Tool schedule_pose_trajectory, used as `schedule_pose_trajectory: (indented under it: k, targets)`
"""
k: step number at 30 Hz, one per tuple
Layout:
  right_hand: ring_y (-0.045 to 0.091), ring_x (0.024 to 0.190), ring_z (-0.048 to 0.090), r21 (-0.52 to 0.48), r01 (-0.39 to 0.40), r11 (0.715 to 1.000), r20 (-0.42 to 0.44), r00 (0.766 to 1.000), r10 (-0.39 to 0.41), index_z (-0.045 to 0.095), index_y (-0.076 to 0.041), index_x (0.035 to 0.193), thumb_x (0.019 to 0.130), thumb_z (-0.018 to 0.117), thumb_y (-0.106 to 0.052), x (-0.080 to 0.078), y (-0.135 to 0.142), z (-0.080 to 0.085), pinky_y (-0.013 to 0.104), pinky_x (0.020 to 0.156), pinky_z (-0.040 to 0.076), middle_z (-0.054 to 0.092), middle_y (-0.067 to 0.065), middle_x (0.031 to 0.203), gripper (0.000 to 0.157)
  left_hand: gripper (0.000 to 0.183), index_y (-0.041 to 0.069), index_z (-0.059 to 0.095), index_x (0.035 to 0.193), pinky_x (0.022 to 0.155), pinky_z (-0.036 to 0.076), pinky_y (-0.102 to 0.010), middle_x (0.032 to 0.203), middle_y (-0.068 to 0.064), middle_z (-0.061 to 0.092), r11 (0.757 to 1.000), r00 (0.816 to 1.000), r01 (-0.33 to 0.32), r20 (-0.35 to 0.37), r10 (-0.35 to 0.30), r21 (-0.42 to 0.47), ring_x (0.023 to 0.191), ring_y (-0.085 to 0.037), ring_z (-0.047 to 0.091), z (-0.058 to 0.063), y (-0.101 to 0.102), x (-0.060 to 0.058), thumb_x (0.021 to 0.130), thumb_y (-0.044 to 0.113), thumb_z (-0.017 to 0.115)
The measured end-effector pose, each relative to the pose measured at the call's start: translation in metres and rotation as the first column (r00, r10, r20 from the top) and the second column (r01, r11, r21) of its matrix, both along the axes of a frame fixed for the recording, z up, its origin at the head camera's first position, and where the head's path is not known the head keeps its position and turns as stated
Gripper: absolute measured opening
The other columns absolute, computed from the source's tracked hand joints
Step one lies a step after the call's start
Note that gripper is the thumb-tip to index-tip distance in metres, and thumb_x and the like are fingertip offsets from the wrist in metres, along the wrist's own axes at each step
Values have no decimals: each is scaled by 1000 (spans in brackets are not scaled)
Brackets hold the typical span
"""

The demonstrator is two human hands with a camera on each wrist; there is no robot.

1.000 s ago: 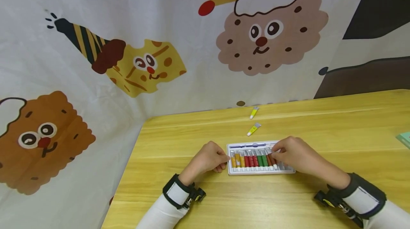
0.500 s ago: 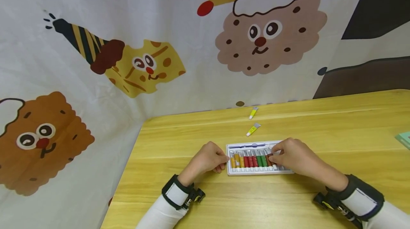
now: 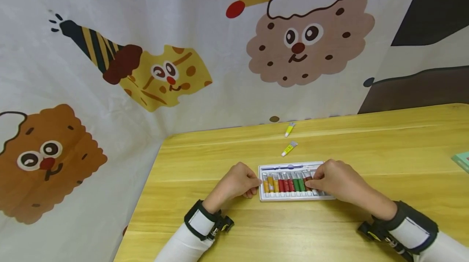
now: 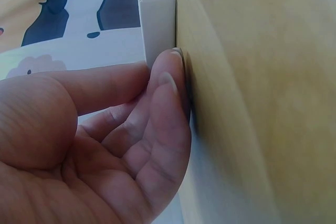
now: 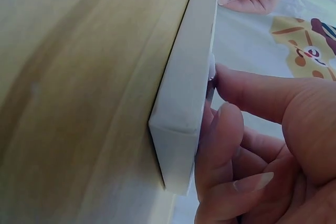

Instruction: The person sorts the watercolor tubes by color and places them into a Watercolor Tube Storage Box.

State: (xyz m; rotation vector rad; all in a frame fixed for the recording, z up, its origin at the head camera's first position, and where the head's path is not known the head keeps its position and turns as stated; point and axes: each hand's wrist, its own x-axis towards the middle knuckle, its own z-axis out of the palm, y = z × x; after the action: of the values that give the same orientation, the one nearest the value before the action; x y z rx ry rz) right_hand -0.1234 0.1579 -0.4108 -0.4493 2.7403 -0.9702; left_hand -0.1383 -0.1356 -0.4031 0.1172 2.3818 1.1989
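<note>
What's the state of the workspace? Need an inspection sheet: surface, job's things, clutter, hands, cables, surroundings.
Surface: yellow wood-grain table, no paint marks seen.
Job's things: white rectangular tray with a row of small yellow, red, green and brown tubes and a thin blue stick along its far side; two small yellow tubes with white caps lie on the table beyond it.
Clutter: pale green flat object, cut off by the head view's right edge.
Left hand: fingers hold the tray's left end.
Right hand: fingers at the brown tubes; whether they pinch one is unclear.
Cables: nothing seen.
Surroundings: white cloth printed with cartoon faces, behind the table.
</note>
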Motion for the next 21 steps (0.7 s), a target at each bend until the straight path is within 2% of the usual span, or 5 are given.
schedule_pose_trajectory:
  k: [13,21]
  targets:
    - [9,49,37,50,18,999,6,1000,-19,70,-19,68,95,75,-28,3,-3,0,23,48,25,41,-9,54,30,26,0,75,73,49,56,-28,65,-11,69,1000,1000,4,-3,-4,1,52,-15,62,0,0,-1,98,6,73]
    - [8,46,34,61,50,997,44,998,-53,63,-16,58,95,73,-21,4,-5,2,22,47,23,36,-10,51,38,26,1,75,74,49,55,-28,64,-11,69,1000,1000,-1,0,1,-6,51,-15,62,1,0,0,98,6,73]
